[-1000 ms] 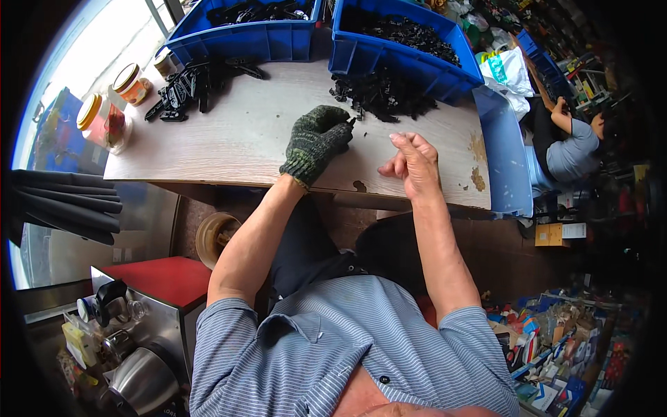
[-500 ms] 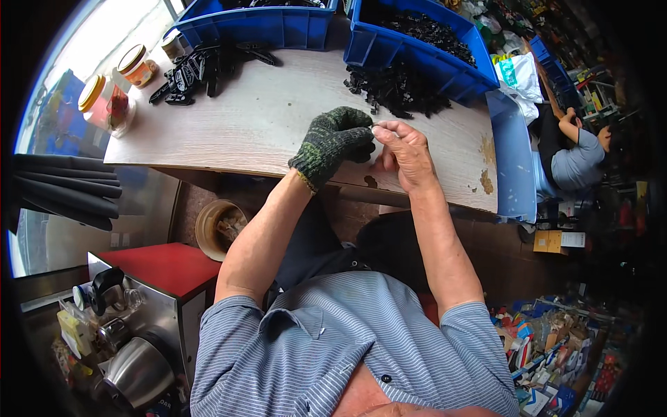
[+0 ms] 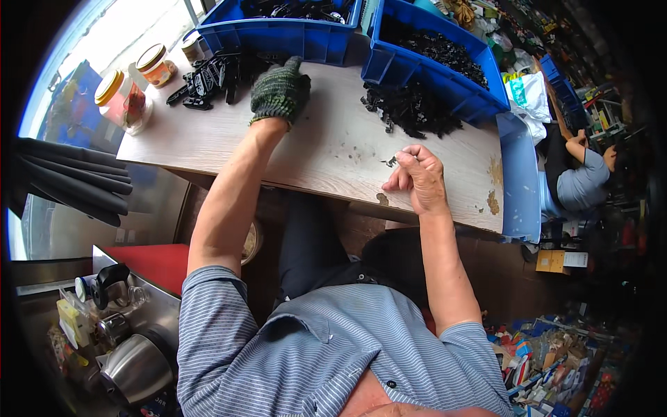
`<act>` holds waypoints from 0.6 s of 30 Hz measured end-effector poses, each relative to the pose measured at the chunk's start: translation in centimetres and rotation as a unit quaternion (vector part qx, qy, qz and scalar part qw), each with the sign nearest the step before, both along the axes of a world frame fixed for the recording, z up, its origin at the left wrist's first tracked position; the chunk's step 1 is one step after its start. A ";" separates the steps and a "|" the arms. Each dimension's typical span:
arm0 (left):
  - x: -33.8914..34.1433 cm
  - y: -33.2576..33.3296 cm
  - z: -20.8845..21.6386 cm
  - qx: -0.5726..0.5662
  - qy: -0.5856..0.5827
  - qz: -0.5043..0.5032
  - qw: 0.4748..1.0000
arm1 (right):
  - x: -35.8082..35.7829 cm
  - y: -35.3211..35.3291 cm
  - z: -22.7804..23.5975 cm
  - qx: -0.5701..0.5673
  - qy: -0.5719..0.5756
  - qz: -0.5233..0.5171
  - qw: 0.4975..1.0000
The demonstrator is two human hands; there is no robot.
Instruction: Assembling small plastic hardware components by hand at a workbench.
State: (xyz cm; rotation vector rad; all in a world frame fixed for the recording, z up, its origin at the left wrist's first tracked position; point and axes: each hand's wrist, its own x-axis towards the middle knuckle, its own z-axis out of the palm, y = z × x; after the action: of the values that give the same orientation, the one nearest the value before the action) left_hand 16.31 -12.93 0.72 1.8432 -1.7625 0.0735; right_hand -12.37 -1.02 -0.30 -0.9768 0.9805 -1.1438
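My left hand [image 3: 280,92], in a dark green knitted glove, reaches over the table at the right end of a pile of long black plastic pieces [image 3: 215,78]. Its back faces up and hides most of the fingers and whatever lies beneath them. My bare right hand [image 3: 422,179] is above the front part of the table, thumb and forefinger pinched on a small black plastic part [image 3: 391,161]. Beyond that hand, a heap of similar small black parts [image 3: 410,111] lies against a blue bin [image 3: 438,87].
Another blue bin [image 3: 278,40] with black pieces stands at the back. Two lidded jars [image 3: 125,104] are at the table's left. A light-blue tub [image 3: 521,174] adjoins the right edge. A steel kettle [image 3: 139,368] sits lower left. Another person [image 3: 583,174] works at far right.
My hands were together over the table's front. The left has moved away, forward and left to the long black pieces. The right stays near the front, the small black part now visible in its pinch.
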 end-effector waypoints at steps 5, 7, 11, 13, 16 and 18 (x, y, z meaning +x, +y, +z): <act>1.1 -0.4 -1.4 -0.023 -0.113 0.003 0.993 | -0.2 0.0 0.0 -0.012 -0.004 -0.007 1.000; 0.8 0.7 -1.2 -0.036 -0.092 -0.041 0.994 | -0.4 0.0 -0.1 -0.013 0.003 -0.012 1.000; 1.4 2.0 -1.8 -0.038 -0.053 -0.088 0.994 | -0.3 0.0 -0.1 -0.017 -0.005 -0.007 1.000; 1.8 2.1 -1.6 -0.015 -0.070 -0.074 0.995 | -0.4 0.1 -0.1 -0.021 -0.009 -0.010 1.000; 2.5 2.1 -2.3 -0.059 -0.029 -0.045 0.997 | -0.3 0.2 0.0 -0.020 -0.008 -0.007 1.000; 2.5 1.8 -2.4 -0.053 -0.019 -0.051 0.997 | -0.4 0.3 -0.1 -0.023 -0.015 -0.012 1.000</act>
State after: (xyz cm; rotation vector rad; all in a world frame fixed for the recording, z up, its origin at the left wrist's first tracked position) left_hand 18.77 -11.12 -1.70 1.6852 -1.8383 0.1596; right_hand -12.74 -0.75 -0.39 -0.9840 0.9481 -1.2023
